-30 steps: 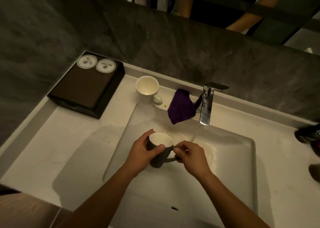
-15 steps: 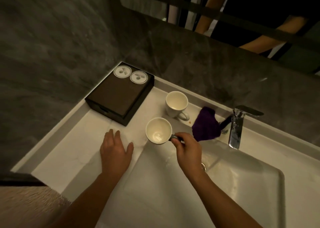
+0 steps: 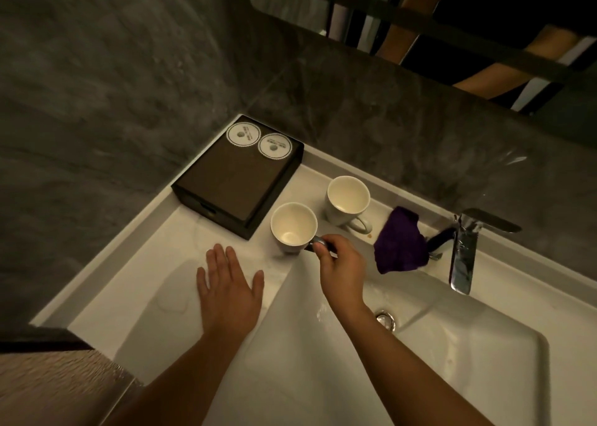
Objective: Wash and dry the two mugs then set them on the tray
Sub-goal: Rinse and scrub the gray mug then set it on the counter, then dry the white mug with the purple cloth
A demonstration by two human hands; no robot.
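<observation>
A dark mug (image 3: 293, 228) with a white inside stands upright on the white counter, just left of the basin. My right hand (image 3: 339, 264) pinches its handle. A white mug (image 3: 347, 204) stands upright behind it, apart from it, handle toward the tap. My left hand (image 3: 229, 283) lies flat on the counter with straight fingers, holding nothing. The dark brown tray (image 3: 235, 180) sits in the back left corner, close to the dark mug. A purple cloth (image 3: 400, 246) hangs over the basin's back edge beside the tap.
Two round paper coasters (image 3: 258, 139) lie on the tray's far end. The chrome tap (image 3: 465, 251) stands at the back of the white basin (image 3: 452, 361), whose drain (image 3: 386, 319) shows. Dark stone walls close the counter at left and back.
The dark mug went from over the basin to the counter beside the tray, carried by my right hand. My left hand let go of it and came down flat on the counter.
</observation>
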